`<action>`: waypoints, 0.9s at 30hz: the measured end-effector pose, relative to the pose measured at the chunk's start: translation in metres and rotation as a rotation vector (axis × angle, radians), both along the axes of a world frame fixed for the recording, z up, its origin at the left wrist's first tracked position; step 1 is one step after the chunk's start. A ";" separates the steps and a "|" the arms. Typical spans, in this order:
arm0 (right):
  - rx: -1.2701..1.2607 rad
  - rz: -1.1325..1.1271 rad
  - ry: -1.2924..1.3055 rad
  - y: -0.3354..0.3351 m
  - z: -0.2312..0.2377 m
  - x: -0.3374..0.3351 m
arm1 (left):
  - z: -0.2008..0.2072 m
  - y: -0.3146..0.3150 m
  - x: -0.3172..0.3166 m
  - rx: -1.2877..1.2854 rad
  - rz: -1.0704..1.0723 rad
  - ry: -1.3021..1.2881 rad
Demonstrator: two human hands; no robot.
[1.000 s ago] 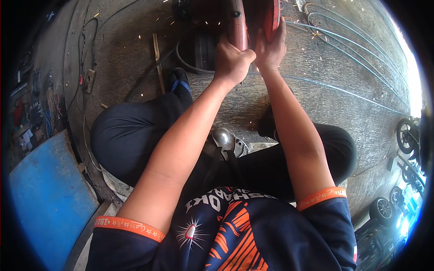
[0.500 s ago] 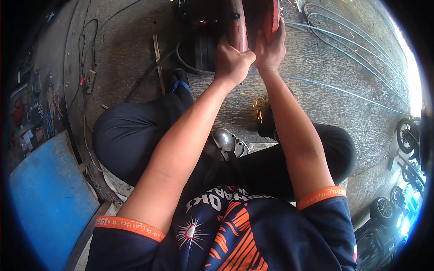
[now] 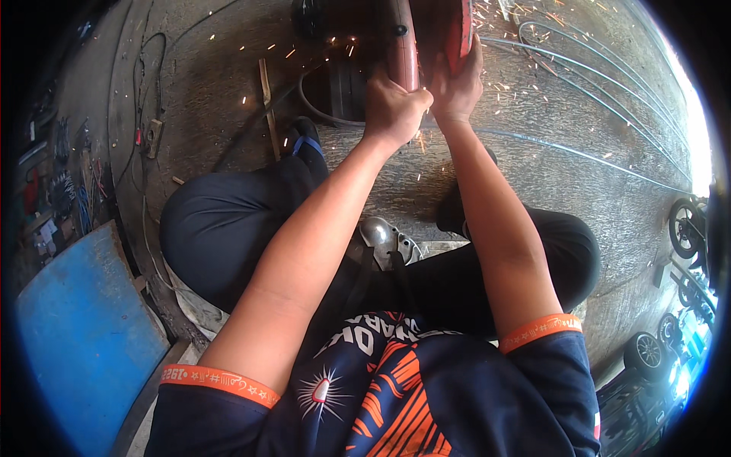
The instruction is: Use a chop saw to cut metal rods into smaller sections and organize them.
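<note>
A red cut-off saw rises at the top of the view, cropped by the upper edge. My left hand (image 3: 394,113) is closed around its red handle (image 3: 402,55), thumb lying to the right. Close beside it, my right hand (image 3: 457,97) grips the lower end of the saw's red guard (image 3: 460,38), thumb on the left side and fingers on the right. The saw's dark base (image 3: 346,87) lies beyond my left hand. Sparks scatter around the saw on both sides. A thin metal rod (image 3: 563,141) runs along the floor from the right toward the saw; its near end is hidden behind my hands.
Several long rods (image 3: 594,72) bend across the floor at right. A rounded metal part (image 3: 375,231) lies between my folded legs. Left are a wooden strip (image 3: 267,99), cables (image 3: 142,137) and a blue panel (image 3: 91,335). Wheeled vehicles (image 3: 647,354) stand at far right.
Sparks are more numerous and spread wider, especially to the right of the saw. Both hands keep their grips, with the handle and left hand shifted very slightly.
</note>
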State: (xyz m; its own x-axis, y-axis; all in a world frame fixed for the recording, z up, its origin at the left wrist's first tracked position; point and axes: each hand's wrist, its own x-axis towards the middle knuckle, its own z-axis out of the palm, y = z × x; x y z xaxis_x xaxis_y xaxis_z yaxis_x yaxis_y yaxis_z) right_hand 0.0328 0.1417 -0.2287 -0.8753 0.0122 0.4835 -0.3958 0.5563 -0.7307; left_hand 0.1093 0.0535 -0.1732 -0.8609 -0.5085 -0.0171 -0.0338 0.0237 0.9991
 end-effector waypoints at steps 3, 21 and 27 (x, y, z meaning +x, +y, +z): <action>0.014 -0.009 0.049 -0.001 -0.001 -0.001 | -0.001 -0.001 0.001 0.002 -0.046 -0.119; -0.003 -0.003 0.050 0.000 0.000 0.002 | -0.001 -0.004 0.001 -0.016 -0.074 -0.250; -0.009 -0.012 0.005 0.000 -0.001 0.003 | -0.004 -0.003 0.002 -0.003 -0.058 -0.192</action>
